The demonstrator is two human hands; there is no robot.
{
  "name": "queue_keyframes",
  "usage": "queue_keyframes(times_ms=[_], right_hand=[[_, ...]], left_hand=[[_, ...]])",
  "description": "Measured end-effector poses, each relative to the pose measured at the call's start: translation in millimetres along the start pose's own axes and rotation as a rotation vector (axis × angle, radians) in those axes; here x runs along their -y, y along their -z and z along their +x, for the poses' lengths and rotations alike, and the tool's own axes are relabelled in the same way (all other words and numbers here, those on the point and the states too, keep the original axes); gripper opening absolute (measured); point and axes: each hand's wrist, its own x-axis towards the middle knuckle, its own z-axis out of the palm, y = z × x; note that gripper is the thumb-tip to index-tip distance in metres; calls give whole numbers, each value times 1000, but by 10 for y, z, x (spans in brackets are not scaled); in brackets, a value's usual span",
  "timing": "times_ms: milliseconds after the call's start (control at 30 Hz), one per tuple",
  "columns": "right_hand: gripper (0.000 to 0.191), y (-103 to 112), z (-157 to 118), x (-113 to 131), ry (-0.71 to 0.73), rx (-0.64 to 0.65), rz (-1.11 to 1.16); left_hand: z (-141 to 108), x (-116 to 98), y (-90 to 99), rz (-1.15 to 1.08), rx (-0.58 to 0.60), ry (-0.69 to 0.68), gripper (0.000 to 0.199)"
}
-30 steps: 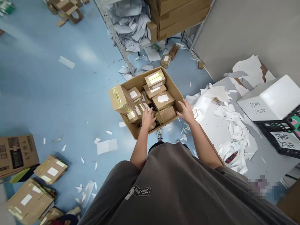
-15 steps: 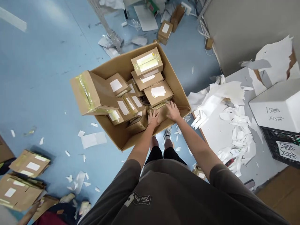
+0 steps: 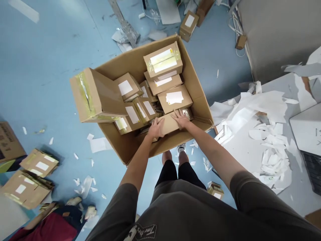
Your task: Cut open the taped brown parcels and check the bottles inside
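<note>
Between my two hands is a small plain cardboard box (image 3: 170, 124), near the front wall of a large open carton (image 3: 200, 93). My left hand (image 3: 156, 128) grips its left end, and my right hand (image 3: 181, 119) is closed over its right end. Just behind it lies a labelled box (image 3: 175, 99), and a taped box (image 3: 188, 113) shows beside my right fingers. Several more labelled boxes fill the carton, among them one with yellowish tape (image 3: 163, 60) at the back. The box's underside is hidden.
A tall box (image 3: 97, 95) rests over the carton's left rim. Torn white paper (image 3: 263, 103) covers the bench at right. Paper scraps and a small box (image 3: 189, 25) lie on the blue floor. A co-worker (image 3: 57, 221) is at lower left, beside stacked cartons (image 3: 40, 164).
Both hands have shifted left with the small box, uncovering the taped box on the right. The view has moved, so the surroundings sit differently.
</note>
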Motion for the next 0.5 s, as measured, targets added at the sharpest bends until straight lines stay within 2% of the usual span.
queue_keyframes(times_ms=[100,200,333,500], right_hand=[[158,-12,-15,230,102,23,7],[147,44,-219,411,100,13,75],[134,364,-746,496,76,-160,125],[123,949,-1658,590,28,-385,75]], left_hand=[[-404,77,-10,-20,-56,13,143],[-668,-34,110,9,-65,16,138],[-884,-416,505,78,-145,-72,124],[-1120,-1029,1152,191,-258,-186,117]])
